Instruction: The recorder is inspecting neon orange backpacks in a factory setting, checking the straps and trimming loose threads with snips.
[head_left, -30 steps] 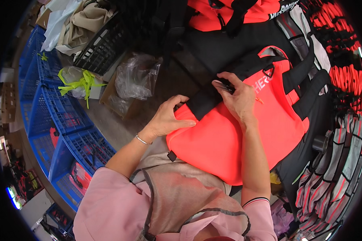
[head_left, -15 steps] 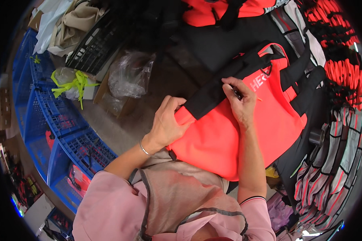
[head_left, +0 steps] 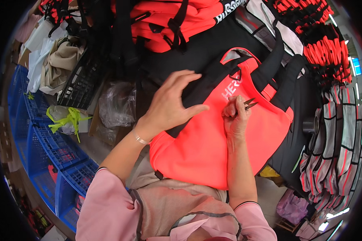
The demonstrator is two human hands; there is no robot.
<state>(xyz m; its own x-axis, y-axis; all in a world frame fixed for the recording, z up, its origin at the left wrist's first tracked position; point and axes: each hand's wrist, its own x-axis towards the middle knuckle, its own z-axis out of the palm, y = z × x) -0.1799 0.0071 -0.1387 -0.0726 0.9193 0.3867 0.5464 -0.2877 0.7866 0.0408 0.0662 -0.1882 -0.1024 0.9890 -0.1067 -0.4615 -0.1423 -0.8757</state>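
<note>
Head view, blue baskets (head_left: 64, 197), left hand (head_left: 169, 101) over bag (head_left: 197, 160)

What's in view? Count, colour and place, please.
flat bag: one, coral and black, centre
snips: one, dark, in right hand
bulky bag: at least one, coral and black, top
bundles: several, red and black, upper right
strips: many, grey and red, right
cylinder: one, dark, right
soft bundle: one, purple, lower right
crates: several, blue, left
basket: one, black, upper left
cloth: one pile, beige, upper left
plastic: one heap, clear, left
ties: one bunch, lime, left
left hand: one, open, centre
right hand: one, around snips, centre
</note>
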